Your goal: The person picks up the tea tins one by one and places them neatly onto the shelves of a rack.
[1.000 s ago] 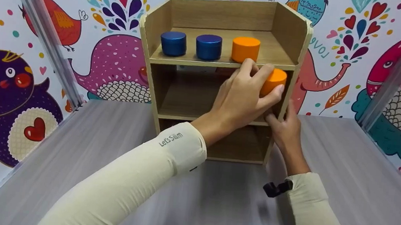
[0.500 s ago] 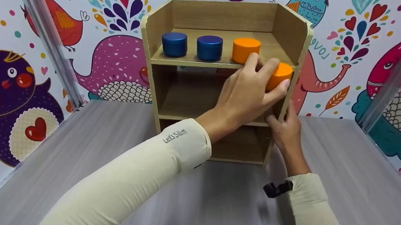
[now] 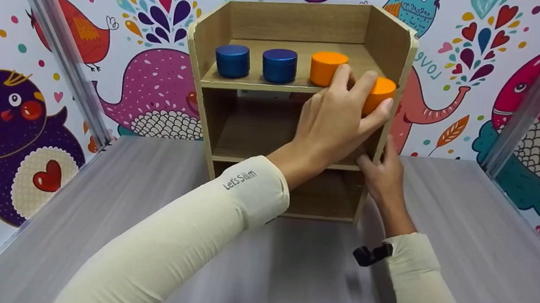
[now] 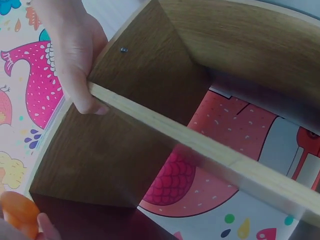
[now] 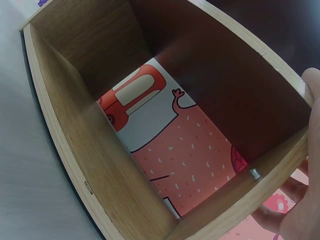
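Observation:
A small wooden shelf unit [image 3: 212,35] stands on the grey table. On its top shelf sit two blue cylinders [image 3: 232,60] [image 3: 279,65] and an orange cylinder [image 3: 326,67]. My left hand [image 3: 363,96] grips a second orange cylinder [image 3: 383,90] at the right end of the top shelf, just over its front edge. A corner of that cylinder [image 4: 17,212] shows in the left wrist view. My right hand [image 3: 383,171] grips the unit's right side panel at the middle shelf, thumb on the front edge [image 4: 82,95]. The right wrist view looks into the lower compartment [image 5: 165,150].
The grey table [image 3: 465,252] spreads out in front of and beside the shelf unit. Patterned cartoon walls [image 3: 30,96] close in the back and sides, with slanted metal bars [image 3: 55,43] [image 3: 537,94] at left and right. The two lower shelves hold nothing that I can see.
My left hand has lifted the orange cylinder up and slightly right, from below the top shelf's front edge to the level of the top shelf. The right hand has kept its grip.

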Tool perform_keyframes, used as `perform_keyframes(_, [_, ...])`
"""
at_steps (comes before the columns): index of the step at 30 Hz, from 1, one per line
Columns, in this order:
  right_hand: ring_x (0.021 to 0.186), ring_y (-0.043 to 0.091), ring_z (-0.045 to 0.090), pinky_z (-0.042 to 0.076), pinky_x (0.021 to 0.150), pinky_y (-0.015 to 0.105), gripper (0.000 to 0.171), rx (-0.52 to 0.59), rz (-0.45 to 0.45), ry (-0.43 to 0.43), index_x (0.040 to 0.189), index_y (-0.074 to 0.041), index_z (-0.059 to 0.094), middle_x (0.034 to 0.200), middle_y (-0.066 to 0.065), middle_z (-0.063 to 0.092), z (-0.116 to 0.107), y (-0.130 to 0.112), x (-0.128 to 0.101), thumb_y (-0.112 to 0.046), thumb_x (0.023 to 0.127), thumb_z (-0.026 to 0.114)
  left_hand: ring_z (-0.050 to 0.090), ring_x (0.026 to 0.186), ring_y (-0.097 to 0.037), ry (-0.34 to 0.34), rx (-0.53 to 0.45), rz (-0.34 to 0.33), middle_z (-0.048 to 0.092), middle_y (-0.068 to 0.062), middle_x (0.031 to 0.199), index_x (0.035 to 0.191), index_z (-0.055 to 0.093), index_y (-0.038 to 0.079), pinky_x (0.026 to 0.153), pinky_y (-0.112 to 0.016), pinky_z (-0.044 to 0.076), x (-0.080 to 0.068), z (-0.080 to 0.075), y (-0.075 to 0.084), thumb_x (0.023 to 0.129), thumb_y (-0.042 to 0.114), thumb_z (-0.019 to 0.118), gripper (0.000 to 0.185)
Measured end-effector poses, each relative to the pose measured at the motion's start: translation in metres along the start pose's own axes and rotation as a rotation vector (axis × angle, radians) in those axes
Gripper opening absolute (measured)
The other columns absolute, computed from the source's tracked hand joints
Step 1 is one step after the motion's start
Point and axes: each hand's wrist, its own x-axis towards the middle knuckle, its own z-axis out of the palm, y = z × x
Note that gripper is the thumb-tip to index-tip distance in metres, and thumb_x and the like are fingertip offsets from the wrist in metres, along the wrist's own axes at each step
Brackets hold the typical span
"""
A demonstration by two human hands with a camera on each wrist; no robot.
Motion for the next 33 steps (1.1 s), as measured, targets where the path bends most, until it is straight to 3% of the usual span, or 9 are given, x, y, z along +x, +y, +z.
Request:
perform_keyframes(18, [0.13, 0.033, 0.055, 0.041, 0.112, 0.061, 0.069, 0.01, 0.002, -0.006, 0.149, -0.024, 0.039, 0.144, 0.008, 0.054, 0.0, -0.001, -0.002, -0.025, 0.087, 0.069, 0.066, 0.072, -0.011, 0.044, 0.017, -0.013, 0.054, -0.006, 0.115, 0.134, 0.058, 0.021, 0.073, -0.019, 0.057, 0.008, -0.007, 0.005, 0.103, 0.049, 0.049, 0.042])
perform_keyframes(24, [0.125, 0.032, 0.056, 0.042, 0.112, 0.059, 0.065, 0.008, -0.014, 0.007, 0.147, -0.022, 0.042, 0.139, 0.01, 0.056, 0.001, -0.002, -0.002, -0.025, 0.088, 0.069, 0.065, 0.07, -0.011, 0.049, 0.033, -0.03, 0.054, -0.005, 0.117, 0.135, 0.057, 0.022, 0.071, -0.019, 0.057, 0.011, -0.009, 0.005, 0.103, 0.05, 0.049, 0.044])
perform_keyframes(33, [0.124, 0.031, 0.056, 0.043, 0.109, 0.059, 0.067, 0.003, -0.022, 0.02, 0.149, -0.027, 0.043, 0.139, 0.01, 0.056, 0.001, -0.002, -0.002, -0.025, 0.086, 0.068, 0.065, 0.073, -0.012, 0.069, 0.061, -0.038, 0.054, -0.005, 0.117, 0.136, 0.057, 0.022, 0.075, -0.022, 0.058, 0.014, -0.006, 0.007, 0.103, 0.049, 0.048, 0.044])
